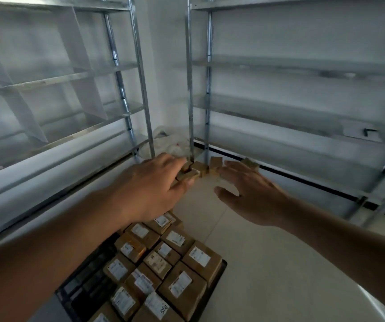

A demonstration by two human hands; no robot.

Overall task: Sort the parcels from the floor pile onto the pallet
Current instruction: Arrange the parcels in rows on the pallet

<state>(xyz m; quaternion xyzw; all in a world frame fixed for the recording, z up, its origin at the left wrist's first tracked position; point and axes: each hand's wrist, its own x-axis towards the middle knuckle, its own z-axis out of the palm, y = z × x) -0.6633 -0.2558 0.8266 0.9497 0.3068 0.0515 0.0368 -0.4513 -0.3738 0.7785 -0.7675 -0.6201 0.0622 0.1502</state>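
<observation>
Left hand: your left hand [154, 189] is stretched forward with the fingers loosely extended and holds nothing.
Right hand: your right hand [254, 196] is spread wide, palm down, and is likewise empty.
Floor pile: the floor pile [204, 169] lies beyond both hands, seen just past your fingertips, with one stray parcel [250, 163] further off past your right fingers. Neither hand touches a box yet, as far as the view shows.
Pile surroundings: it sits at the foot of the shelving post [189, 89], with a white plastic bag [170, 141] behind it.
Pallet: the black pallet [87, 282] is below your left forearm, near you, with labelled cardboard parcels [182, 270] packed close together on it.
Handling: the boxes look like small stiff cardboard cartons, likely light, with flat faces that should not slip. This is a judgement; weight cannot be read from here.
Where to hold: take one box across two opposite flat sides, thumb on one and fingers on the other, away from loose flaps.
Caution: the pile is jumbled, so lifting a lower box may tip its neighbours; take a top or outer one first.
Step in hand: the reach toward the pile, grasp not yet made.
</observation>
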